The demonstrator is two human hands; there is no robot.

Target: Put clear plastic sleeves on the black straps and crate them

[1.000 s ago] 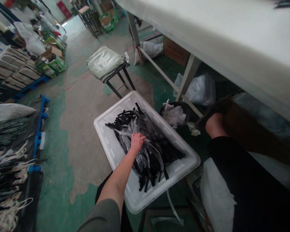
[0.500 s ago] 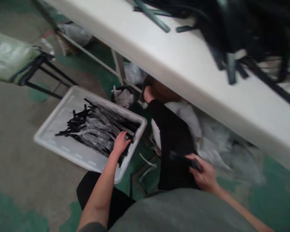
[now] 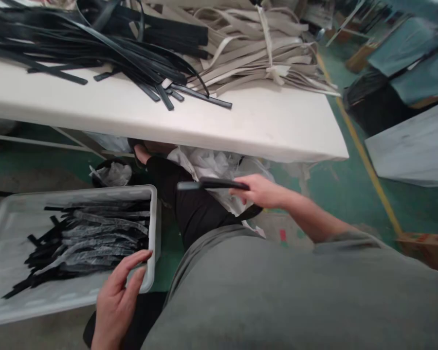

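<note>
My right hand point(image 3: 261, 190) is closed around a black strap point(image 3: 219, 183), which sticks out to the left above my leg. Its other end hangs below the hand. Over the near right corner of a white plastic tray, my left hand point(image 3: 120, 294) is open, thumb and fingers apart, with nothing visible between them. Inside the tray point(image 3: 154, 209) lies a heap of black straps point(image 3: 105, 238), several with whitish, film-like surfaces.
Across the front runs a white table point(image 3: 270, 121). A pile of black straps point(image 3: 131, 53) and a tied bundle of beige straps point(image 3: 255, 53) lie on it. Beneath are plastic bags point(image 3: 215, 163) and a small bin point(image 3: 113, 174). A white box point(image 3: 416, 141) stands at right.
The view has swung to the right. My left hand has moved off the straps towards the tray's near rim. My right hand, still holding the black strap, is raised nearer the table.
</note>
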